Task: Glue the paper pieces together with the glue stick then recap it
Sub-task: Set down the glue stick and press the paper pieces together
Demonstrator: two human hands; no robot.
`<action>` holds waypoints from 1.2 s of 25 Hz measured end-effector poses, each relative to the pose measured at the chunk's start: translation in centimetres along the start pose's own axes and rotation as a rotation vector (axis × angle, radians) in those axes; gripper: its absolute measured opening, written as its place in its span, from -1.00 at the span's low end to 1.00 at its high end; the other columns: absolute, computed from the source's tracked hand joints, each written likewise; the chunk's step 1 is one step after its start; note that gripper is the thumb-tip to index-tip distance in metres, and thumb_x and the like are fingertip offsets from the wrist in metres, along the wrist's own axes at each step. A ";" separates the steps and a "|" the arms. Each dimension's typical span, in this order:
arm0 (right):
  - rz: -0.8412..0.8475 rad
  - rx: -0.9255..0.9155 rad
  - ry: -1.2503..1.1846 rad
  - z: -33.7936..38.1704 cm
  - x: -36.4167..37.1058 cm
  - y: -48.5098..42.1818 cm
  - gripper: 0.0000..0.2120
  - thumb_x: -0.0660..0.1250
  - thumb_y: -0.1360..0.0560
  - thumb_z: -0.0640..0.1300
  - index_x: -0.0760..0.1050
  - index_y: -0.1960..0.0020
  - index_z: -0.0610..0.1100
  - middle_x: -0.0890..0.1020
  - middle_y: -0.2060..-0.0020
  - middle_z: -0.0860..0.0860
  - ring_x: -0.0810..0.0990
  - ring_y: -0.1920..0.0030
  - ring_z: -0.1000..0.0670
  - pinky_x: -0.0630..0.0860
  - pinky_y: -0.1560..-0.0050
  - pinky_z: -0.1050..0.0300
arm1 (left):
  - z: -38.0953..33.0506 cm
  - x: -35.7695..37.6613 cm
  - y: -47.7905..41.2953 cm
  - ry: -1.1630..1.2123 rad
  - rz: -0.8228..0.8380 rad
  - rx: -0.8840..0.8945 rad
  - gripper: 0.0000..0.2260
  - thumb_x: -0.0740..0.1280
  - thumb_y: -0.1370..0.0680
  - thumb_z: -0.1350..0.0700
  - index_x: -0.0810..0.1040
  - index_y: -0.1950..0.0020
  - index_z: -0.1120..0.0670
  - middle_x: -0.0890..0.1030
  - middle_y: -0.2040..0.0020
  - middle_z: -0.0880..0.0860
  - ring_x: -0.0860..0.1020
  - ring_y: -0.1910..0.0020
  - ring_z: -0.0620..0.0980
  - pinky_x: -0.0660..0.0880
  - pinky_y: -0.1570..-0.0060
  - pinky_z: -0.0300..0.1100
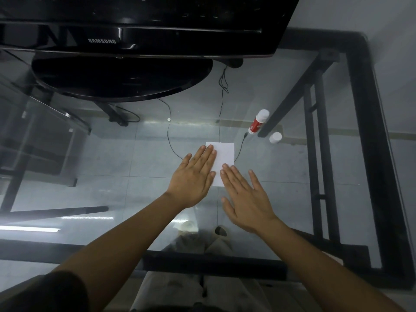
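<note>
Desk: a clear glass desk (292,167) in a black metal frame; the tiled floor and cables show through it.
Paper: a white rectangular paper piece (224,157) lies flat at the middle of the desk; whether it is one sheet or two stacked cannot be told.
Left hand: the left hand (193,179) lies palm down with fingers straight, its fingertips on the paper's left edge; the grip is released, holding nothing.
Right hand: the right hand (244,194) lies flat with fingers spread, its fingertips touching the paper's near right part; its grip is also released.
Glue stick: a red-and-white glue stick (258,125) lies tilted on the desk, beyond and right of the paper, apart from both hands.
Cap: a small white round cap (275,137) stands just beside the glue stick, off it.
Monitor: a glossy black monitor (139,25) on a round base stands at the far side.
</note>
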State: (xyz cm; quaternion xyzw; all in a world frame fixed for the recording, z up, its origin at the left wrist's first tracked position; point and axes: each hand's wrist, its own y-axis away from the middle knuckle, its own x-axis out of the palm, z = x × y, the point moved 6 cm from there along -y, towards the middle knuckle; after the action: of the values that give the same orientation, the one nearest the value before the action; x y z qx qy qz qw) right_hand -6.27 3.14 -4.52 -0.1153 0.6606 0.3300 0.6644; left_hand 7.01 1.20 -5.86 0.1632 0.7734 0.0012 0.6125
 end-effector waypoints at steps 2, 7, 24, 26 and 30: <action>-0.009 -0.004 0.041 -1.0 -0.3 0.7 -0.42 -0.22 -0.53 0.15 -0.18 -0.45 -0.11 -0.08 -0.46 -0.05 -0.10 -0.48 -0.06 -0.27 -0.39 -0.15 | 0.1 0.0 -0.1 0.007 0.006 0.005 -0.49 -0.32 -0.55 -0.13 -0.26 -0.45 0.07 -0.21 -0.47 0.01 -0.26 -0.44 -0.05 -0.21 -0.40 -0.10; -0.005 0.033 0.002 -0.8 -0.9 0.2 -0.41 -0.22 -0.52 0.14 -0.14 -0.45 -0.14 -0.06 -0.46 -0.06 -0.07 -0.48 -0.07 -0.27 -0.39 -0.12 | -0.1 -0.1 -0.1 -0.009 -0.006 -0.001 -0.49 -0.32 -0.56 -0.12 -0.24 -0.46 0.07 -0.20 -0.48 0.01 -0.27 -0.44 -0.06 -0.23 -0.40 -0.10; -0.019 0.057 0.004 -3.8 -1.4 -2.0 -0.45 -0.25 -0.52 0.12 -0.32 -0.42 -0.05 -0.12 -0.50 0.01 -0.21 -0.48 0.00 -0.39 -0.36 0.01 | 0.1 0.4 -0.1 -0.029 -0.021 -0.021 -0.51 -0.26 -0.58 -0.12 -0.23 -0.46 0.05 -0.16 -0.48 0.00 -0.33 -0.41 -0.10 -0.27 -0.36 -0.09; -0.032 0.070 -0.030 -3.3 -1.6 -2.7 -0.44 -0.25 -0.52 0.12 -0.29 -0.44 -0.06 -0.11 -0.50 0.01 -0.24 -0.46 0.03 -0.38 -0.36 0.02 | 0.0 0.4 -0.1 -0.034 -0.027 -0.021 -0.51 -0.26 -0.58 -0.12 -0.23 -0.46 0.06 -0.16 -0.48 0.00 -0.33 -0.41 -0.09 -0.27 -0.36 -0.09; -0.053 0.045 -0.056 -2.9 -1.9 -4.7 -0.47 -0.14 -0.57 0.07 -0.21 -0.47 -0.06 -0.07 -0.51 0.02 -0.27 -0.43 0.06 -0.35 -0.36 -0.01 | 0.0 0.3 -0.2 -0.022 -0.018 -0.022 -0.51 -0.28 -0.58 -0.13 -0.24 -0.45 0.05 -0.18 -0.47 0.00 -0.33 -0.41 -0.09 -0.28 -0.36 -0.11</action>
State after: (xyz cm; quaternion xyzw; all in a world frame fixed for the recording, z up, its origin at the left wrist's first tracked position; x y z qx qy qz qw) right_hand -5.60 -2.65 -4.35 -0.1087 0.6458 0.3006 0.6934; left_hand 6.88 1.08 -6.20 0.1495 0.7680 0.0026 0.6227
